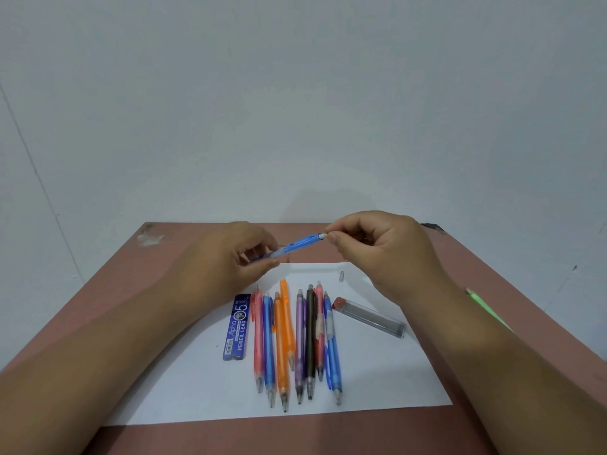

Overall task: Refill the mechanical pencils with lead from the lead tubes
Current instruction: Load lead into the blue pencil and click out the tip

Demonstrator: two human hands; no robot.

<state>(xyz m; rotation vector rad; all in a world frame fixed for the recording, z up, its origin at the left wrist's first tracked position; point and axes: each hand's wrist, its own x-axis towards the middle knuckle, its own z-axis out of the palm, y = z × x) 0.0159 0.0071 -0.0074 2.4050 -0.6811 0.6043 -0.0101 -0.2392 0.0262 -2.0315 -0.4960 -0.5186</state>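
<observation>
1. Blue flat lead case lay leftmost on white paper sheet.
2. Left hand gripped a translucent blue mechanical pencil above the paper.
3. Right hand pinched its white eraser end.
4. Clear plastic lead tube lay right of eight coloured pencils.

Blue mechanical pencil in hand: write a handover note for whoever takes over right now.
Left hand grips the blue mechanical pencil by its lower barrel, above the table.
Right hand pinches the white eraser at the pencil's top end; whether it is going in or coming out cannot be told.
A small clear cap lies on the white paper.
Nine pencils lie side by side on the paper, the blue lead tube to their left, the clear lead tube to their right.
Refilled count: cannot tell. Left: finish this pencil, refit the cap, check the row.
</observation>
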